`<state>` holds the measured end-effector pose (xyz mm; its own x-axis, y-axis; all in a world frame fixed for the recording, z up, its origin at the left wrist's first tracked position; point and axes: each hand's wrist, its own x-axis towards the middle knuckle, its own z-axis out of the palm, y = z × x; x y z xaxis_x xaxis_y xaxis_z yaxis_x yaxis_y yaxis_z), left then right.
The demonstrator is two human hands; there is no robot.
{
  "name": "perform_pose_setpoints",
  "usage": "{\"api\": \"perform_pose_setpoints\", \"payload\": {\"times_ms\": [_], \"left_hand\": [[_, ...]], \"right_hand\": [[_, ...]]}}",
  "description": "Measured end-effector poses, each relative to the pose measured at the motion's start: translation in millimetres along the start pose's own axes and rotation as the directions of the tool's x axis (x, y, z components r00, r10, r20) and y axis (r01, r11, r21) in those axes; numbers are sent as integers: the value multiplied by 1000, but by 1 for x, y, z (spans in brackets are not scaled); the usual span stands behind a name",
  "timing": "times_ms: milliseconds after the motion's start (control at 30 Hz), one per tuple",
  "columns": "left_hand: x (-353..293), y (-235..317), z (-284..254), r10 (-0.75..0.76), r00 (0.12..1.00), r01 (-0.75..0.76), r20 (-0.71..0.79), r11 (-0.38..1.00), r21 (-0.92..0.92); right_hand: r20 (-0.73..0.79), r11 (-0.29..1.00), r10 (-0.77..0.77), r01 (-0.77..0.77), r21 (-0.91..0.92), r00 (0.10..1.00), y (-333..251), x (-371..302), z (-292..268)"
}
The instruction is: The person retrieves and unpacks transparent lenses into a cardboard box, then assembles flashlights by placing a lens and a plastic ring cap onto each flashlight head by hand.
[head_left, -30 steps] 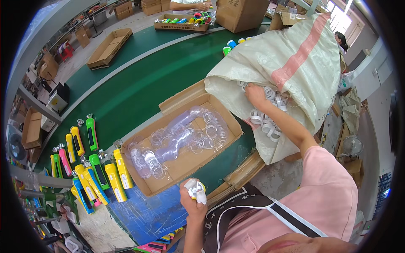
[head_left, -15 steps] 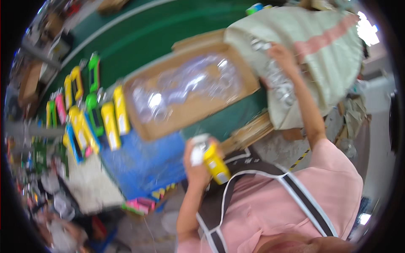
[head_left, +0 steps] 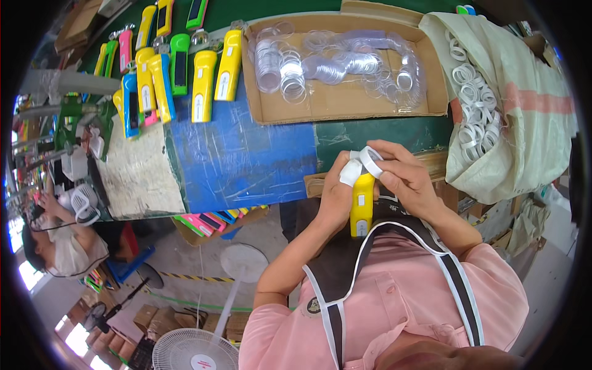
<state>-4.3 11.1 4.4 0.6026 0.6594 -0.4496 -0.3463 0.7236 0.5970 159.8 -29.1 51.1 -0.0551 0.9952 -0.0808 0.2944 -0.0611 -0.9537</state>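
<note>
My left hand (head_left: pixel 334 198) is closed round the head end of a yellow flashlight (head_left: pixel 362 213), whose body points down toward my apron. Something white (head_left: pixel 351 173) covers the tip of my left thumb or lies against it. In the fingers of my right hand (head_left: pixel 412 182) is a white plastic ring (head_left: pixel 372 166), tilted and right at the flashlight's head. The fingers hide most of that head, so I cannot tell whether the ring touches it.
Beyond my hands a shallow cardboard box (head_left: pixel 345 114) holds clear discs. At right, a woven sack (head_left: pixel 536 135) contains many white rings (head_left: pixel 476 117). Several coloured flashlights (head_left: pixel 203 86) lie on the bench at left, near blue sheeting (head_left: pixel 246 160). A white fan (head_left: pixel 197 351) and a co-worker (head_left: pixel 68 246) are lower left.
My right hand has come back from the sack with a white ring and met my left hand at the flashlight's head. The view has turned, and the flashlight now points straight down.
</note>
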Motion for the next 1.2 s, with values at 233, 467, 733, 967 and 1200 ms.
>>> {"api": "perform_pose_setpoints", "payload": {"times_ms": [233, 467, 733, 967, 1200], "left_hand": [[-3, -9, -18, 33, 992, -8, 119, 980, -200], [-7, 12, -17, 76, 987, -138, 140, 845, 516], [-1, 1, -18, 162, 979, -204, 125, 811, 548], [-1, 7, -14, 27, 992, -94, 127, 823, 560], [-2, 4, -13, 66, 983, -139, 171, 876, 461]], "right_hand": [[232, 983, 167, -180, 39, 958, -3, 33, -20], [363, 982, 181, -185, -23, 914, 4, 48, -26], [291, 922, 292, -187, -339, 911, -6, 43, -20], [401, 901, 380, -432, 46, 834, -18, 55, -24], [387, 891, 341, -426, 159, 857, -8, 53, -24]]}}
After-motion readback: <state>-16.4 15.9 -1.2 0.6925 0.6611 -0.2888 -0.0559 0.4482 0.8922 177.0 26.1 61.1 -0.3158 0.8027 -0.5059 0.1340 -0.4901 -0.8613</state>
